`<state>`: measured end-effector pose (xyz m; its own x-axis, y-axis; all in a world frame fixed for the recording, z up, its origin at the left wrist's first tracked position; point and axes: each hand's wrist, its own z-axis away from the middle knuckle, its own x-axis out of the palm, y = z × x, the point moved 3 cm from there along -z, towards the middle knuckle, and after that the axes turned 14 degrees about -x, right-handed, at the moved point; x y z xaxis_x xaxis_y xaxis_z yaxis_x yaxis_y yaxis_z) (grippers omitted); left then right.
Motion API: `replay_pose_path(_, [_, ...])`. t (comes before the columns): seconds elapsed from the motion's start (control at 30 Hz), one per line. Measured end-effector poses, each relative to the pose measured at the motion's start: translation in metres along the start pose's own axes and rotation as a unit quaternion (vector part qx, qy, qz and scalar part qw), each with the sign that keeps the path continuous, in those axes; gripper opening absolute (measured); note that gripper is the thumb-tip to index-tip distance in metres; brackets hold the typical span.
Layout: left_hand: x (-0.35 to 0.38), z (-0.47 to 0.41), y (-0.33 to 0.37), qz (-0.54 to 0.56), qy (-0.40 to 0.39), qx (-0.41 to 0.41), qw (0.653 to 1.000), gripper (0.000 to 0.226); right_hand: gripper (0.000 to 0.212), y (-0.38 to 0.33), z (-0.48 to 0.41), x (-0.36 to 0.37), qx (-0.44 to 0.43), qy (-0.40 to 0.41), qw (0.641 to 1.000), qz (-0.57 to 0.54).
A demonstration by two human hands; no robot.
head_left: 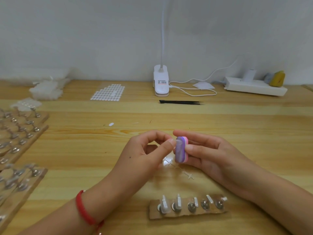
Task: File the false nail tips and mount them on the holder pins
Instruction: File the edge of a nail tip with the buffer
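Hands over mid-desk [254, 126]: left hand [145, 150] pinches a clear nail tip [178, 142] between thumb and forefinger, held against the purple-pink file block [180, 150], which the right hand [208, 155] grips between thumb and fingers. Near edge, between the forearms: holder strip [186, 214] with five pins [191, 206], clear tips on the two leftmost. More wooden holder strips [20, 133] at the left edge; farther back are black tweezers [181, 102], sticker sheet [108, 92], clip lamp [161, 82] and power strip [254, 86].
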<state>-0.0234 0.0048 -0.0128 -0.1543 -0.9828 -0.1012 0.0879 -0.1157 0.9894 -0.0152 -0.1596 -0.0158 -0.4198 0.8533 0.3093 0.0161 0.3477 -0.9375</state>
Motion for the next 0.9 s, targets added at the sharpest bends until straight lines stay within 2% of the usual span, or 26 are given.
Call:
replay_pose_path(0.4, [-0.0020, 0.0004, 0.0021, 0.029, 0.015, -0.002, 0.999, 0.015, 0.036, 0.0018, -0.0010, -0.0028, -0.004, 0.011, 1.000, -0.003])
replay_pose_path(0.7, [-0.0010, -0.0015, 0.0005, 0.015, 0.019, 0.003, 1.000, 0.026, 0.033, 0.0021, -0.0008, -0.0020, -0.009, 0.030, 1.000, 0.003])
replay_pose_path(0.9, [-0.0002, -0.0043, 0.0002, 0.020, 0.017, -0.010, 1.000, 0.011, 0.032, 0.0022, -0.0033, -0.0057, -0.004, 0.034, 0.999, 0.002])
